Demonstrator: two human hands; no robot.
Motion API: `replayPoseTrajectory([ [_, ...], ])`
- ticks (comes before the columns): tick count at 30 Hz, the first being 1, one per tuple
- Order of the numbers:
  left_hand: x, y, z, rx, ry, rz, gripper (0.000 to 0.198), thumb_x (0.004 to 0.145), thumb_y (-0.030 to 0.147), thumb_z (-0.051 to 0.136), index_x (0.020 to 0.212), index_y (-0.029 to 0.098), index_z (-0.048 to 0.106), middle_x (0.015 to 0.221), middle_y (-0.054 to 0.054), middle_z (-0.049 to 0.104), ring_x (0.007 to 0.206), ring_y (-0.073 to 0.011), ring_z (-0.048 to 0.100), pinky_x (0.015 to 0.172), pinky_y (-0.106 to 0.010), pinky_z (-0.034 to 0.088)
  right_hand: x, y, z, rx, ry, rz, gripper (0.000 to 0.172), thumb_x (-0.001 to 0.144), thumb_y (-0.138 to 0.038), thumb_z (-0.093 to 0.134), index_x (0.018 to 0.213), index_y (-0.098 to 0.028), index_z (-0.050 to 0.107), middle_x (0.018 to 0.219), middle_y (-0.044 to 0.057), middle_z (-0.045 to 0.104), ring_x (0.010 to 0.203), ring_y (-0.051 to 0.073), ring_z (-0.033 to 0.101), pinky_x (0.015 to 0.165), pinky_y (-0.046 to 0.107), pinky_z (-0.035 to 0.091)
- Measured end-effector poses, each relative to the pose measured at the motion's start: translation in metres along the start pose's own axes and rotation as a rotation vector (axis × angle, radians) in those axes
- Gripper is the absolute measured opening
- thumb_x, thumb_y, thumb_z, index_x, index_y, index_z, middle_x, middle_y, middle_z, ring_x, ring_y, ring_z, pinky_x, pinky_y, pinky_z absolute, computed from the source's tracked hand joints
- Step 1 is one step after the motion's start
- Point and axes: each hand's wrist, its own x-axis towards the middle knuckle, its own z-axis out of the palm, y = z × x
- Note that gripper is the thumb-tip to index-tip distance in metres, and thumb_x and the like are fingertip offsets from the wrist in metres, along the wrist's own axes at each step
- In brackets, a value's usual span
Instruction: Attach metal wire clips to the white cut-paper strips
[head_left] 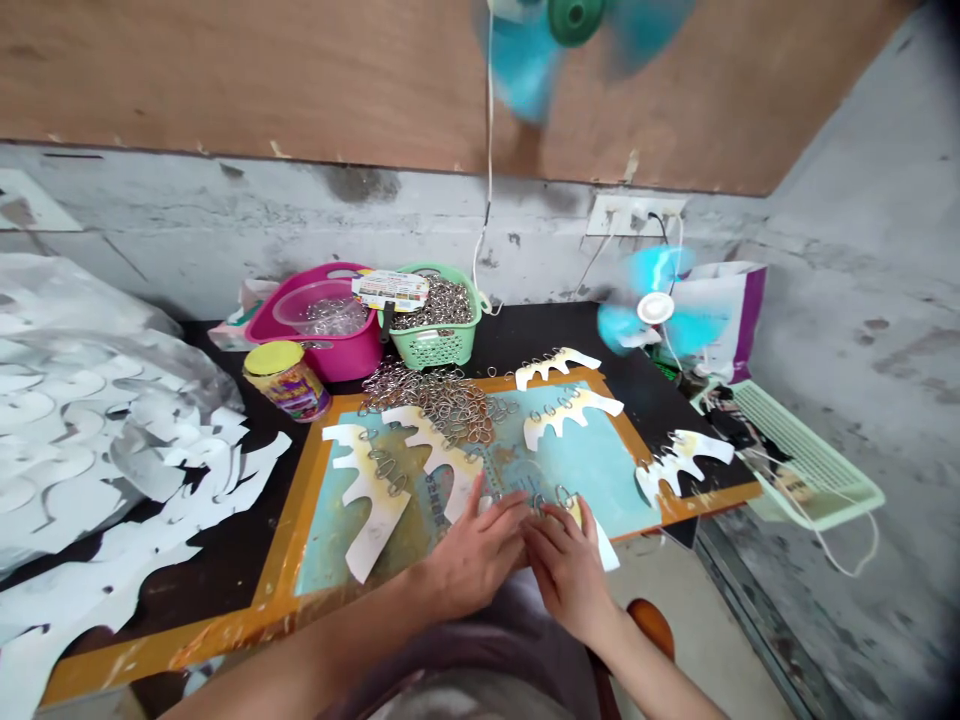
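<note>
- left hand (472,555), right hand (570,572): together at metal ring (559,495), front of painted board (296,530); clamp on ring, cannot tell
- white card cutout (600,540) under right hand
- loose rings (442,405) heaped, rear of board

This looks like a makeshift workroom for small handwork, perhaps in a home; the stained cement wall (225,205) is bare, a plywood board (225,70) runs overhead, and a wall socket (634,214) feeds cords to a small fan (660,305) and a second fan (555,40); the paint-smeared bench (217,540) carries a green plastic basket (439,348), a pink tub (352,355), loose metal rings (427,400) and white card cut-outs (90,440).
</note>
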Motion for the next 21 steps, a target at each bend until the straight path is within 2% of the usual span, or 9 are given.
replayPoseTrajectory([
  [2,0.004,-0.006,-0.010,-0.051,-0.029,-0.121,0.022,0.088,0.022,0.057,0.109,0.019,0.065,0.131,-0.014,0.054,0.135,-0.0312,0.040,0.118,-0.066,0.012,0.000,0.000,0.000,-0.017,0.004,-0.008,0.040,0.093,-0.011,0.049,0.130,-0.024,0.057,0.122,0.006,0.068,0.118,0.029,0.052,0.113,0.065,0.010],
  [4,0.013,-0.017,-0.018,-0.047,-0.070,-0.176,0.022,0.087,0.020,0.056,0.107,0.022,0.067,0.137,-0.014,0.049,0.138,-0.0340,0.034,0.115,-0.069,0.015,0.000,-0.001,0.000,-0.033,0.013,-0.010,0.040,0.093,-0.012,0.049,0.131,-0.024,0.057,0.122,0.006,0.068,0.117,0.029,0.053,0.113,0.065,0.012],
  [8,0.034,-0.036,-0.017,-0.008,-0.146,-0.014,0.013,0.087,0.022,0.060,0.084,0.023,0.072,0.140,-0.010,0.048,0.139,-0.0349,0.033,0.115,-0.071,0.009,0.001,-0.003,-0.002,-0.043,0.018,-0.009,0.045,0.093,-0.012,0.050,0.135,-0.028,0.055,0.120,0.005,0.069,0.115,0.028,0.054,0.113,0.065,0.013],
  [11,0.042,-0.041,-0.011,0.025,-0.174,0.052,0.016,0.085,0.019,0.063,0.072,0.022,0.070,0.142,-0.007,0.048,0.141,-0.0338,0.031,0.116,-0.069,0.003,0.001,-0.004,-0.002,-0.029,0.008,-0.005,0.049,0.093,-0.011,0.049,0.138,-0.030,0.052,0.121,0.004,0.068,0.115,0.028,0.055,0.113,0.066,0.011],
  [14,0.040,-0.038,-0.007,0.046,-0.157,0.101,0.020,0.087,0.020,0.060,0.069,0.020,0.068,0.140,-0.007,0.050,0.141,-0.0318,0.033,0.117,-0.067,-0.002,0.001,-0.005,-0.002,-0.009,0.010,0.009,0.048,0.093,-0.011,0.049,0.138,-0.030,0.052,0.123,0.004,0.068,0.116,0.028,0.054,0.113,0.067,0.009],
  [16,0.033,-0.032,-0.005,0.048,-0.119,0.120,0.020,0.089,0.030,0.059,0.075,0.020,0.070,0.138,-0.009,0.053,0.139,-0.0321,0.036,0.117,-0.066,-0.006,0.001,-0.005,0.000,0.001,0.014,0.024,0.047,0.093,-0.011,0.048,0.137,-0.029,0.052,0.122,0.004,0.068,0.117,0.028,0.054,0.114,0.067,0.010],
  [19,0.019,-0.019,0.001,0.061,-0.036,0.051,0.026,0.090,0.041,0.057,0.089,0.019,0.071,0.129,-0.012,0.058,0.132,-0.0324,0.043,0.117,-0.067,-0.009,0.000,-0.004,0.003,-0.002,0.010,0.030,0.046,0.092,-0.011,0.048,0.135,-0.026,0.053,0.120,0.005,0.068,0.117,0.028,0.055,0.114,0.067,0.012],
  [21,0.011,-0.011,0.006,0.089,0.005,0.006,0.023,0.092,0.036,0.057,0.092,0.018,0.070,0.123,-0.012,0.061,0.129,-0.0303,0.046,0.117,-0.066,-0.009,-0.001,-0.004,0.004,-0.010,0.015,0.024,0.046,0.091,-0.012,0.048,0.135,-0.024,0.052,0.119,0.007,0.068,0.117,0.028,0.055,0.115,0.067,0.014],
])
